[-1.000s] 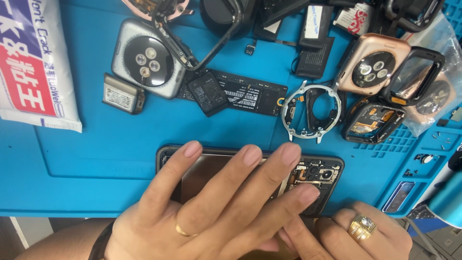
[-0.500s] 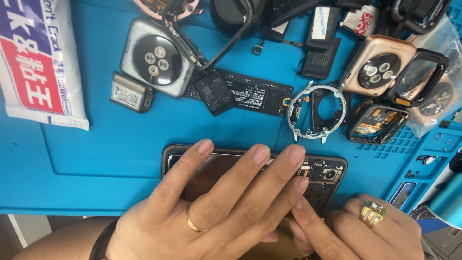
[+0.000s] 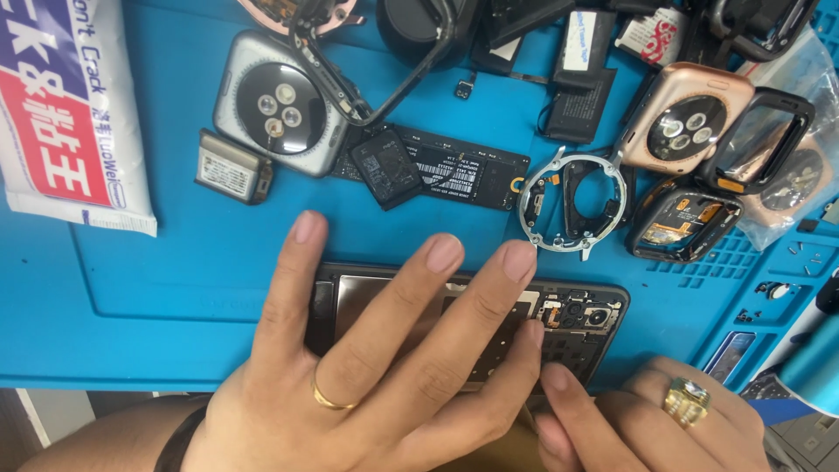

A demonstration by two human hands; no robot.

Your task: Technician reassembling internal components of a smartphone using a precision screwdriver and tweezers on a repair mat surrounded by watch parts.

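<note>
Opened phone (image 3: pixel 577 319) flat on blue mat (image 3: pixel 175 288) at near bench edge, back cover off, camera and boards exposed; reassembly not done. Left hand (image 3: pixel 376 376) spread open, 4 fingers pressing flat on phone's inside. Right hand (image 3: pixel 638 419) curled at phone's lower right edge, fingertip touching frame; grip unclear. Clear bag (image 3: pixel 791 166) at right holding watch parts. Mat tray slots (image 3: pixel 778 288) with small screws. Watch cases (image 3: pixel 280 100) beyond, well apart.

Two hands (image 3: pixel 384 393), one opened phone (image 3: pixel 577 319), two watch backs (image 3: pixel 275 100), one round metal frame (image 3: pixel 572 203), one circuit board (image 3: pixel 463 170)
</note>
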